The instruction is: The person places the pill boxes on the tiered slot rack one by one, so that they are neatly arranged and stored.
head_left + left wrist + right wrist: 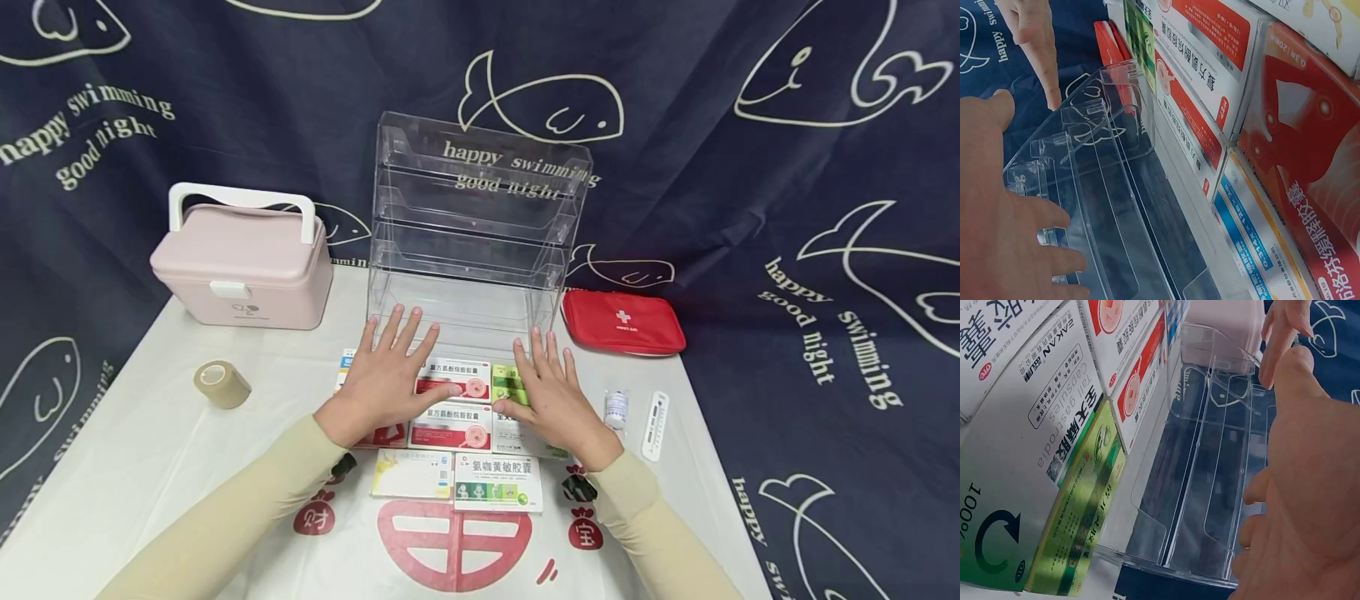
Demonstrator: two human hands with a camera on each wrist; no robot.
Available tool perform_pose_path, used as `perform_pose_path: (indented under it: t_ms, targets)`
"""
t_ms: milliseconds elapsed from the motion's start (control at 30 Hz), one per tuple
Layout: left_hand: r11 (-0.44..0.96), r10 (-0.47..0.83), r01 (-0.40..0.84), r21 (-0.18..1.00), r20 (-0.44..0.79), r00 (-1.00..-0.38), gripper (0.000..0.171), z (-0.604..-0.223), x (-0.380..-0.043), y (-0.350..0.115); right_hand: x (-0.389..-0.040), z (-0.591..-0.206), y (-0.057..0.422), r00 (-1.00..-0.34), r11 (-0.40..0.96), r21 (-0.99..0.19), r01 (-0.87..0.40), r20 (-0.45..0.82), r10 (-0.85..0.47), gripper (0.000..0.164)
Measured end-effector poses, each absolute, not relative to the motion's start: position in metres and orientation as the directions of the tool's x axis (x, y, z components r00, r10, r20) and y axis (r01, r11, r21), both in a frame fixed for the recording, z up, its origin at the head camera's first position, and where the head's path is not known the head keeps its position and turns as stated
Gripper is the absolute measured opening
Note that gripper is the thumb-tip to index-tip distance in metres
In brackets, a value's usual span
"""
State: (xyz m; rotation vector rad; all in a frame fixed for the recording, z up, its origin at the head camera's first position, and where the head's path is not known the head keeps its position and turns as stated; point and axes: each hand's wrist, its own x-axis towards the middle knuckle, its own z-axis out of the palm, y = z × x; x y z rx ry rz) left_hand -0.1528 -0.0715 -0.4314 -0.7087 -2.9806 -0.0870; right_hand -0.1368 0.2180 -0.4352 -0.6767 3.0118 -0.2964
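Observation:
My left hand (378,387) is spread with straight fingers above the left side of several medicine boxes laid flat in rows. To its right, my right hand (562,408) is also spread over the boxes, and neither hand grips anything. Two red-and-white capsule boxes (450,429) lie between the hands. A large red box (1310,137) shows in the left wrist view, largely hidden by the left hand in the head view. Under the right hand are a white gastrodia capsule box (1029,456) and a green box (1079,512). Nearest my body lie a yellow-white box (411,477) and a white box with green pictures (495,471).
Behind the boxes stands a clear tiered plastic rack (468,221). A pink lidded case (247,275) and a tan tape roll (222,384) are at left. Rightward lie a red first-aid pouch (624,325), a small vial-like item (616,408) and a flat white strip (656,427).

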Motion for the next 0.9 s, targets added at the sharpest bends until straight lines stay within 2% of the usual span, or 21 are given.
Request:
perform_pose_path:
  t_ms: [267,467,567,667,800,900]
  targets:
    - [0.868,0.477,0.486,0.099,0.103,-0.873,0.09,-0.433,-0.157,-0.073,-0.138,-0.441,0.218,-0.898,0.875,-0.218,-0.433,0.017,-0.44,0.097]
    - [0.818,0.446,0.513,0.259,0.278,-0.851,0.072,-0.431,-0.164,-0.076,-0.141,-0.442,0.218,-0.877,0.83,-0.285,-0.479,0.118,-0.465,0.084]
    - [0.789,0.381,0.508,0.346,0.373,-0.846,0.058,-0.429,-0.169,-0.08,-0.144,-0.441,0.218,-0.868,0.771,-0.399,-0.496,0.193,-0.458,0.077]
    - [0.755,0.292,0.484,0.442,0.434,-0.853,0.046,-0.428,-0.177,-0.087,-0.147,-0.441,0.217,-0.873,0.67,-0.565,-0.481,0.241,-0.424,0.068]
    - [0.694,0.175,0.442,0.568,0.462,-0.869,0.037,-0.429,-0.191,-0.097,-0.15,-0.44,0.221,-0.912,0.422,-0.837,-0.348,0.196,-0.361,0.049]
    - [0.649,0.096,0.4,0.647,0.452,-0.887,0.033,-0.429,-0.201,-0.106,-0.151,-0.442,0.228,-0.923,0.204,-0.958,-0.203,0.118,-0.366,0.037]
